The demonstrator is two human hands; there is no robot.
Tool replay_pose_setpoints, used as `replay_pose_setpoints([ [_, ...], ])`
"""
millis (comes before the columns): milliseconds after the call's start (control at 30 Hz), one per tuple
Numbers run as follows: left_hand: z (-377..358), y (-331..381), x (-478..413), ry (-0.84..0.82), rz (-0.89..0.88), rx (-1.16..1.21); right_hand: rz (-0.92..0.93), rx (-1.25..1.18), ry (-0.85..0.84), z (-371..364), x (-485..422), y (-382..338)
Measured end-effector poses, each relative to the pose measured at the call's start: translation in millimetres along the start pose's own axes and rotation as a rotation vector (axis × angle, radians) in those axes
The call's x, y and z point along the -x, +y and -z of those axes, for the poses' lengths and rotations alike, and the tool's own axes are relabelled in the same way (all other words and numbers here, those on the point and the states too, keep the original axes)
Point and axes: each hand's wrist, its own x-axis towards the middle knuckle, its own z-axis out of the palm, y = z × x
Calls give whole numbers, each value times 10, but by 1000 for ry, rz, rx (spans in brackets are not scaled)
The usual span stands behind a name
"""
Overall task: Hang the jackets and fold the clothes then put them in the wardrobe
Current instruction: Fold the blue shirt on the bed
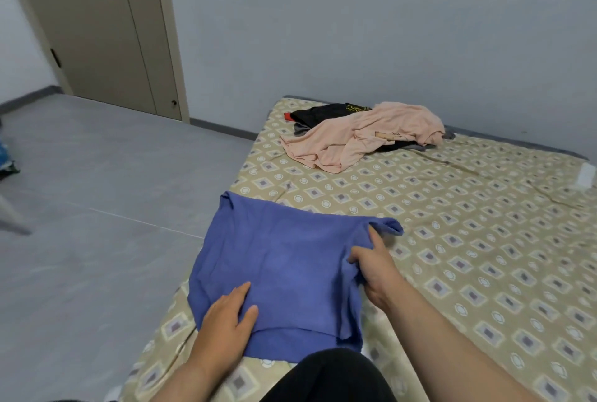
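A blue garment [277,269] lies partly folded on the near left corner of the patterned mattress [468,240]. My left hand [226,317] rests flat on its near part with fingers straight. My right hand [374,262] grips the garment's right edge, its fingers tucked under the fabric and the index finger stretched toward the rolled sleeve end. At the far end of the mattress a peach garment [361,136] lies crumpled over a black garment [326,112] with a bit of red showing.
The mattress sits on a grey tiled floor [97,191], against a pale wall. A beige door [97,29] stands at the back left. A small white object [586,175] lies at the mattress's right edge. My dark-clothed knee [329,375] is at the bottom.
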Motion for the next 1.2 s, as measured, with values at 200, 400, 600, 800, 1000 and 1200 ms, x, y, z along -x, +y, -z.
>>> replay_pose_setpoints([
  [200, 182, -45, -97, 130, 199, 480, 140, 387, -364, -1360, 94, 37],
  [400, 354, -159, -260, 203, 341, 892, -34, 272, -498, -1970, 252, 386],
  [600, 313, -76, -317, 237, 328, 888, -31, 208, -11, -1350, 59, 443],
  [800, 430, -73, -516, 234, 459, 1249, -70, 354, 165, -1213, -71, 477],
  [1000, 906, -207, -938, -13, 545, 1606, -110, 567, 127, -1283, -112, 639],
  [1200, 1059, 4, -1516, -344, 495, 1195, -82, 674, 103, -1314, -188, 725],
])
